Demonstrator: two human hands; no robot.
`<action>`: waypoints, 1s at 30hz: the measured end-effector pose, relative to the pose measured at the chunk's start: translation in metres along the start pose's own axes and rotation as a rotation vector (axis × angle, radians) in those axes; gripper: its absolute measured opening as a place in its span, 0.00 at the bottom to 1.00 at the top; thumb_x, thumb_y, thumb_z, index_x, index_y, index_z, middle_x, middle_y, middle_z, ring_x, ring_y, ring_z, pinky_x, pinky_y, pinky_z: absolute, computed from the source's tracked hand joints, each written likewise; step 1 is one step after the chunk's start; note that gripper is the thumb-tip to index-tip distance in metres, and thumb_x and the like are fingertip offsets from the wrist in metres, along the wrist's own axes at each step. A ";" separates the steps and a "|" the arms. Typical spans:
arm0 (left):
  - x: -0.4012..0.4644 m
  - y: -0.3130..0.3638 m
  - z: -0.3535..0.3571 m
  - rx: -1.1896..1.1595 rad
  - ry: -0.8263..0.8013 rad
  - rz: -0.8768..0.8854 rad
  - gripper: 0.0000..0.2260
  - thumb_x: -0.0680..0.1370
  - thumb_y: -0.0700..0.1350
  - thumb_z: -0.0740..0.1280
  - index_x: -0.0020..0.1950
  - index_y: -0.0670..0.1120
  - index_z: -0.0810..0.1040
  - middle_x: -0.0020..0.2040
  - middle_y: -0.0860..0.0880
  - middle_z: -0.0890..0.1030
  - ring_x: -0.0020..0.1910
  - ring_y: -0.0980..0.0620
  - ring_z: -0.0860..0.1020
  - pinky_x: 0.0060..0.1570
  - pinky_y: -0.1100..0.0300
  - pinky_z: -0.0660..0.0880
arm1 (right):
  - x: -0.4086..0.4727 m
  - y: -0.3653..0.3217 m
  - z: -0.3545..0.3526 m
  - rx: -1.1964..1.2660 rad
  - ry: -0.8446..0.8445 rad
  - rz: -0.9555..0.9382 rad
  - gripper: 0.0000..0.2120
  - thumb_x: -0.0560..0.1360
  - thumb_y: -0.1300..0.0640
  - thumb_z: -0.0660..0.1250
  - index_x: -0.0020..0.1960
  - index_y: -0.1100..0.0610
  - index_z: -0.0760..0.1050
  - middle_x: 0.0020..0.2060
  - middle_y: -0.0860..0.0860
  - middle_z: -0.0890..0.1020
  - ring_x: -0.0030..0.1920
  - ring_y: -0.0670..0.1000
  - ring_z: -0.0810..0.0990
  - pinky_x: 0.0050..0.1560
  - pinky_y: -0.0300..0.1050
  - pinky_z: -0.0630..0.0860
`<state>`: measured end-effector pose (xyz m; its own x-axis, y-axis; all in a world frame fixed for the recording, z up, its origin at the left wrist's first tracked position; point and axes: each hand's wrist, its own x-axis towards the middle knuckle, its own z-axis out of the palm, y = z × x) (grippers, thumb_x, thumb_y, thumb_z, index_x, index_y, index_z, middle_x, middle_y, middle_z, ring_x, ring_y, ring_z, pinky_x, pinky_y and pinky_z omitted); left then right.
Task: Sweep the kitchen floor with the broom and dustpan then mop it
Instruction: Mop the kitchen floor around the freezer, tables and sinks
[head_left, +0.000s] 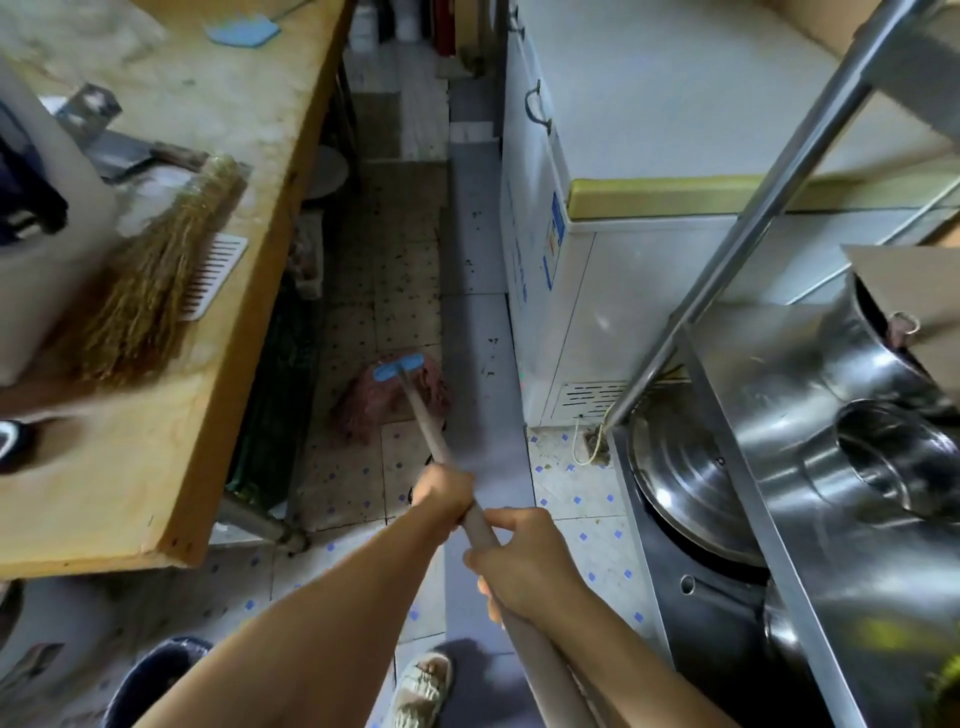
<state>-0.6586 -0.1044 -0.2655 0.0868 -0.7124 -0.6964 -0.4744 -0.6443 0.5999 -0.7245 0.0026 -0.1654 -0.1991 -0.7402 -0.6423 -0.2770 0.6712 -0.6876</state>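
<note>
Both hands grip the mop handle (441, 447): left hand (444, 493) ahead, right hand (524, 564) behind, fingers wrapped round it. The reddish mop head (387, 397) rests on the tiled floor (576, 493) between a wooden table (171, 436) and a white chest freezer (675, 104). The freezer's blue label (555, 239) is illegible; a straw broom (150, 280) lies on the table.

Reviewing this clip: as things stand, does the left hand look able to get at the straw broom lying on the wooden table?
Probably yes, once it lets go: the left hand grips the mop handle, so it is occupied now. The straw broom lies uncovered near the wooden table edge on that side, with nothing between.
</note>
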 end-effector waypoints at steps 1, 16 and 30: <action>-0.002 0.006 -0.003 -0.002 0.006 0.011 0.05 0.76 0.40 0.63 0.45 0.38 0.74 0.33 0.44 0.73 0.29 0.48 0.73 0.26 0.62 0.68 | -0.001 -0.004 -0.001 0.015 0.004 -0.005 0.17 0.69 0.62 0.68 0.53 0.45 0.79 0.35 0.54 0.80 0.28 0.51 0.73 0.35 0.45 0.74; 0.002 0.018 0.014 0.120 -0.165 0.069 0.12 0.75 0.42 0.63 0.54 0.37 0.77 0.48 0.39 0.82 0.46 0.41 0.81 0.37 0.55 0.76 | -0.010 -0.016 0.005 0.273 0.164 0.154 0.15 0.72 0.66 0.65 0.48 0.46 0.75 0.22 0.49 0.74 0.15 0.46 0.68 0.22 0.34 0.67; -0.002 -0.076 0.030 0.429 -0.272 -0.035 0.13 0.76 0.38 0.61 0.61 0.37 0.70 0.57 0.38 0.78 0.51 0.41 0.79 0.33 0.61 0.71 | -0.014 0.060 0.069 0.345 0.195 0.336 0.11 0.70 0.63 0.62 0.44 0.54 0.82 0.19 0.47 0.71 0.22 0.53 0.71 0.24 0.39 0.70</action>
<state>-0.6490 -0.0453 -0.3218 -0.0954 -0.5575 -0.8247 -0.7975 -0.4530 0.3985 -0.6736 0.0561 -0.2203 -0.4039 -0.4538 -0.7944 0.1521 0.8229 -0.5474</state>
